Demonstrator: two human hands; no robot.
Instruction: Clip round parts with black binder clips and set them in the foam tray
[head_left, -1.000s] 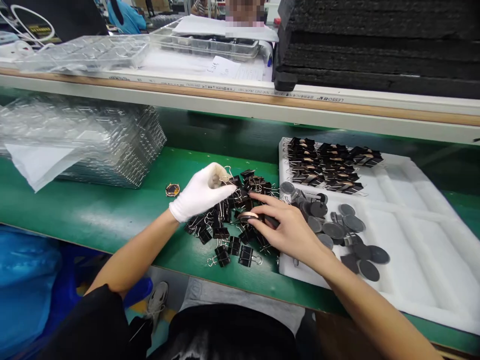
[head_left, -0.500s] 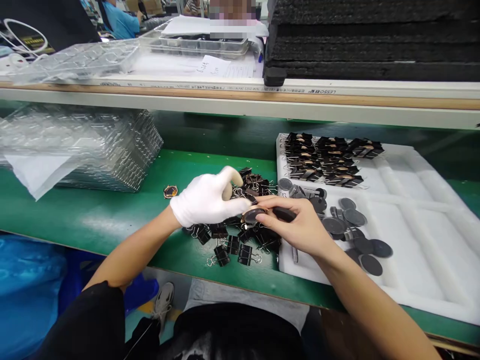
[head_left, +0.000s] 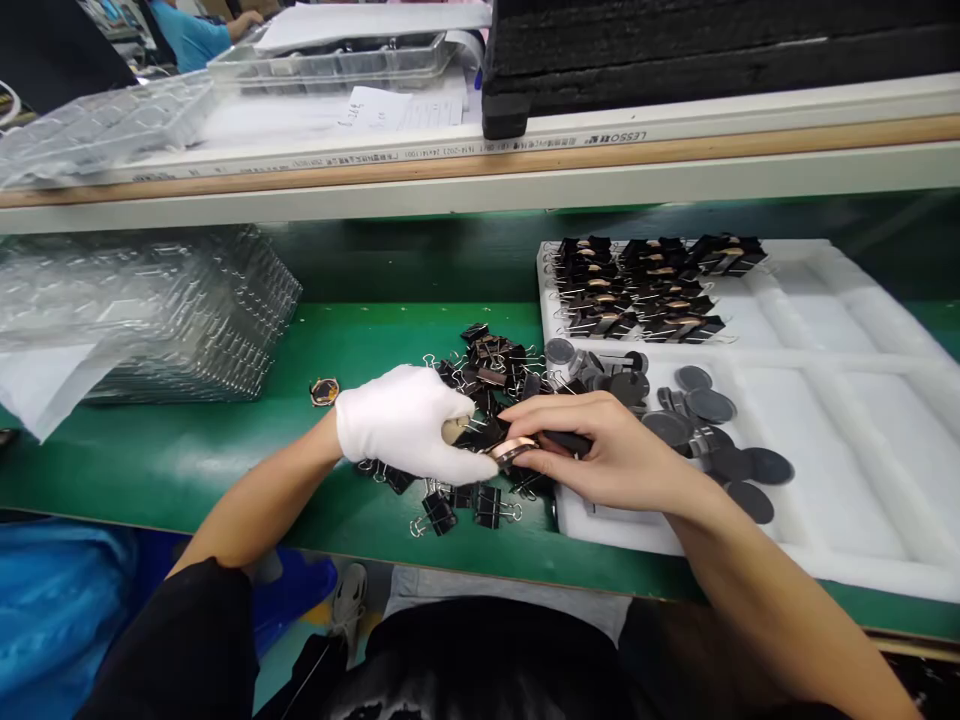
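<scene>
My left hand (head_left: 405,425), in a white glove, curls its thumb and forefinger around a black binder clip (head_left: 486,434) with silver wire handles. Its thumb tip meets the edge of a round watch-like case (head_left: 514,449) with a rose-gold rim. Bare, my right hand (head_left: 600,450) pinches that case between thumb and fingers, tilted on edge. A dark rounded object (head_left: 568,442) also sits in the right palm; its kind is unclear. Beneath both hands spreads a pile of black binder clips (head_left: 491,365), partly hidden by them.
At right, a white foam tray (head_left: 840,440) carries rows of clipped cases (head_left: 652,290) and loose dark discs (head_left: 709,405). Clear plastic trays (head_left: 187,320) are stacked at left. Another round case (head_left: 325,391) lies on the green bench. A shelf (head_left: 450,180) crosses above; a person in blue (head_left: 191,35) is beyond.
My left forefinger has come down from its raised position towards the case and clip. The case has turned from showing its dark face to showing its rose-gold rim. The view has shifted slightly.
</scene>
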